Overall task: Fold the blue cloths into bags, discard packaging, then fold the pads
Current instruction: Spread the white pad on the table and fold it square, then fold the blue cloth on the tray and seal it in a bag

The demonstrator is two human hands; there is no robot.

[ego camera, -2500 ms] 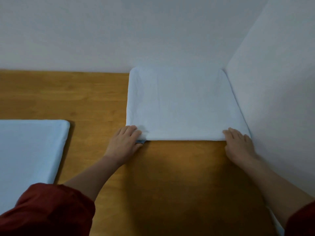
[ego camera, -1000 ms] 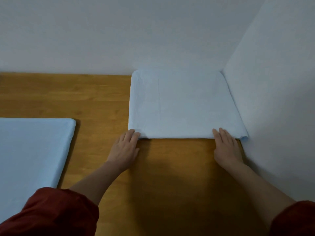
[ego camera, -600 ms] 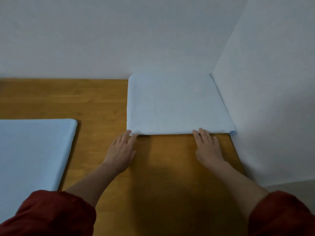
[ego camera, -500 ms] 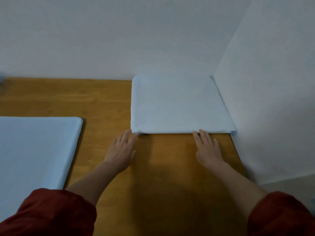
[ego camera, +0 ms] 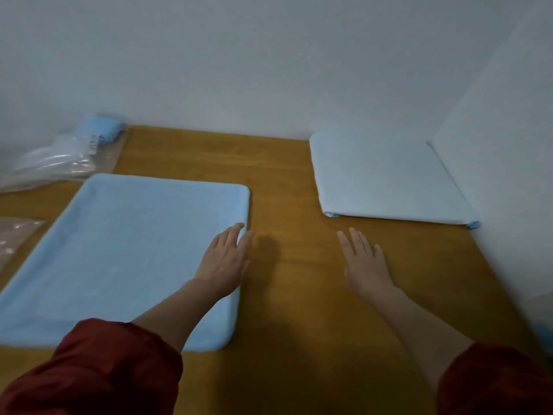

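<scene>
The folded pad (ego camera: 386, 181) now lies alone in the right corner of the bench (ego camera: 284, 324), since the left hand (ego camera: 224, 262) has moved to the edge of the flat pad (ego camera: 125, 253) and the right hand (ego camera: 363, 262) is over bare wood, each grip spread and holding nothing, so that pad looks next.

Two bare hands, left hand (ego camera: 223, 262) and right hand (ego camera: 363, 265), two red sleeves (ego camera: 89, 369), two pale blue pads, one flat pad (ego camera: 119, 250) and one folded pad (ego camera: 386, 178), one rolled blue cloth (ego camera: 100, 128), two clear plastic wrappers, far wrapper (ego camera: 54, 163), near wrapper (ego camera: 15, 235), one wooden table (ego camera: 293, 295).
</scene>
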